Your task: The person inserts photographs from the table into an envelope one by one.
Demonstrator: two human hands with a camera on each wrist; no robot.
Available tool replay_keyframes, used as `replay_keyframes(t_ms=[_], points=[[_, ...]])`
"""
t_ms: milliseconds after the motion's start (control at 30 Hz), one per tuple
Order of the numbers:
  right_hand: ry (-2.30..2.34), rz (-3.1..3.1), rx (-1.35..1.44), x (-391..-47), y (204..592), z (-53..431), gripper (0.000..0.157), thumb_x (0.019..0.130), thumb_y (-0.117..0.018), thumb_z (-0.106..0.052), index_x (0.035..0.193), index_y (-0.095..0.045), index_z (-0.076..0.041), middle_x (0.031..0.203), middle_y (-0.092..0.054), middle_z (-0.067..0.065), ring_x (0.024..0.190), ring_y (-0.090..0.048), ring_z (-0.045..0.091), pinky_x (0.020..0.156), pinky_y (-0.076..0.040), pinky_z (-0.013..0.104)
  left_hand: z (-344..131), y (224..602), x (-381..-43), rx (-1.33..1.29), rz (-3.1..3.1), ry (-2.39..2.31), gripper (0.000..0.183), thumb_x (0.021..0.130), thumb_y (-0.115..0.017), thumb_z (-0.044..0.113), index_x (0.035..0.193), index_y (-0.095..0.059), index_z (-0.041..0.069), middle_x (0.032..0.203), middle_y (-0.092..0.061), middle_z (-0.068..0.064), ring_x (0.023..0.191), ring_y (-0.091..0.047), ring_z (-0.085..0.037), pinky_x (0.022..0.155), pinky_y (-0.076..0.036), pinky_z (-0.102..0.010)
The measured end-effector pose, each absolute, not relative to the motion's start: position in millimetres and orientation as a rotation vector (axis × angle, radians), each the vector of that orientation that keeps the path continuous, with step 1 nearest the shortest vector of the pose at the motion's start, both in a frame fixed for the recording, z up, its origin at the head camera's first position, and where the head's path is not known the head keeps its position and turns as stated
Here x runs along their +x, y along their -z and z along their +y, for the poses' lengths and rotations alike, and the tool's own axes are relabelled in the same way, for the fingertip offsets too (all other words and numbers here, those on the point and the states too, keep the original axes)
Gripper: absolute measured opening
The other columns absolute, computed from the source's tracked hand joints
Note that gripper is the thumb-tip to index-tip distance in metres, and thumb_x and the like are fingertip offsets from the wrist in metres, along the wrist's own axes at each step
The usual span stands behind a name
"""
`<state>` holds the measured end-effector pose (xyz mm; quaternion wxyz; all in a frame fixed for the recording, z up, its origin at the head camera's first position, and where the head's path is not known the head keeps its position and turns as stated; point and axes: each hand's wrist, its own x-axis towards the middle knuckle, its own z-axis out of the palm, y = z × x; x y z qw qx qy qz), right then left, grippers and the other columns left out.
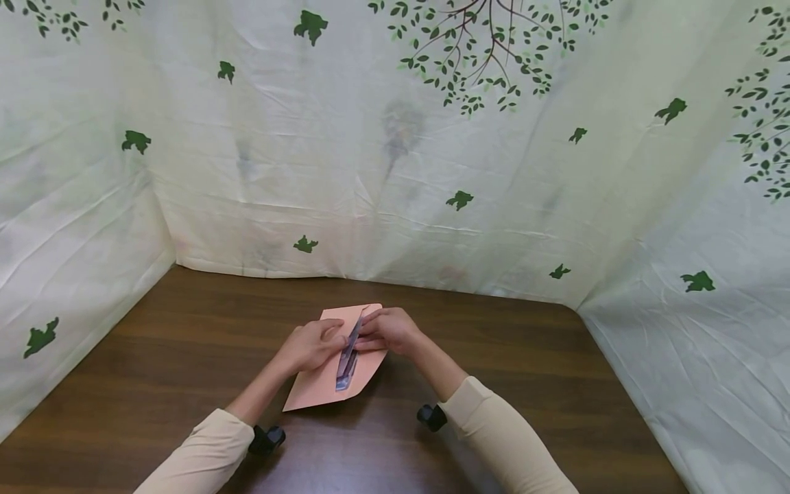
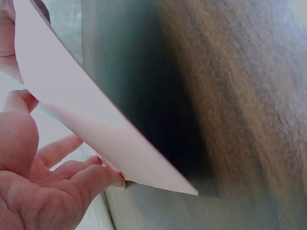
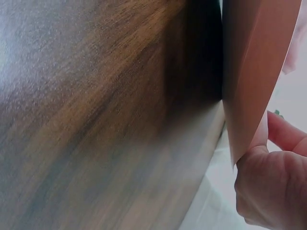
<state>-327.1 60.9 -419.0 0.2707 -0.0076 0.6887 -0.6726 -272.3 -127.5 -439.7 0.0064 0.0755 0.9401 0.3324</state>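
Observation:
A pink paper envelope [image 1: 311,391] is held at a slant over the table, with a lengthwise opening down its middle. Inside that opening shows a narrow, purple-grey printed paper [image 1: 345,374]. My left hand [image 1: 313,345] grips the envelope from the left, thumb at the opening's edge. From the right, my right hand [image 1: 391,331] pinches its far part beside the opening, and some of those fingertips are hidden. In the left wrist view, the envelope [image 2: 86,105] appears nearly edge-on past the left hand [image 2: 57,187]. The right wrist view shows the right hand [image 3: 273,184] at the envelope's edge [image 3: 256,72].
A dark brown wooden table [image 1: 185,357] lies under both hands. White cloth [image 1: 345,171] with green leaf prints hangs behind it and along both sides. Black wrist devices [image 1: 267,440] sit by the cream sleeves [image 1: 506,429].

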Motion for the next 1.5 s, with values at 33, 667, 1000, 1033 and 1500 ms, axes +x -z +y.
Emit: replay_keyframes(t_ms=[33,667,1000,1033,1500], points=[[1.816,1.855,-0.019,-327,420,60,0.03,0.095,-0.059,0.005,0.125,-0.061,0.011,0.087,-0.072,0.015,0.071,-0.074,0.02,0.074,-0.061,0.035,-128,439,-272,0.234,2.94,-1.039,0.05,0.099,-0.057,0.033,0.14,-0.061,0.005,0.142,-0.059,-0.023,0.133,-0.053,-0.046,0.107,-0.042,-0.059],[1.876,1.836,0.031,-329,428,53,0.032,0.094,-0.057,0.008,0.125,-0.06,0.013,0.078,-0.069,0.012,0.064,-0.072,0.017,0.07,-0.062,0.032,-128,436,-273,0.229,2.922,-1.035,0.051,0.099,-0.058,0.033,0.141,-0.06,0.005,0.142,-0.059,-0.024,0.132,-0.053,-0.047,0.105,-0.043,-0.059],[1.883,1.844,0.055,-327,431,55,0.033,0.093,-0.057,0.008,0.126,-0.062,0.01,0.081,-0.071,0.013,0.066,-0.073,0.018,0.07,-0.062,0.032,-128,436,-273,0.229,2.921,-1.033,0.051,0.098,-0.058,0.034,0.141,-0.06,0.006,0.141,-0.059,-0.023,0.133,-0.052,-0.047,0.105,-0.043,-0.059],[1.885,1.849,0.051,-327,432,55,0.032,0.093,-0.058,0.008,0.125,-0.062,0.01,0.082,-0.072,0.013,0.068,-0.074,0.019,0.071,-0.062,0.033,-128,436,-273,0.227,2.923,-1.032,0.051,0.098,-0.059,0.034,0.141,-0.06,0.006,0.141,-0.059,-0.023,0.133,-0.053,-0.047,0.105,-0.043,-0.058],[1.794,1.944,-0.051,-322,425,69,0.026,0.096,-0.06,0.0,0.119,-0.065,0.01,0.093,-0.074,0.018,0.068,-0.074,0.021,0.071,-0.062,0.037,-126,438,-272,0.217,2.922,-1.024,0.051,0.099,-0.059,0.033,0.142,-0.059,0.006,0.142,-0.058,-0.023,0.133,-0.052,-0.047,0.106,-0.043,-0.059]])
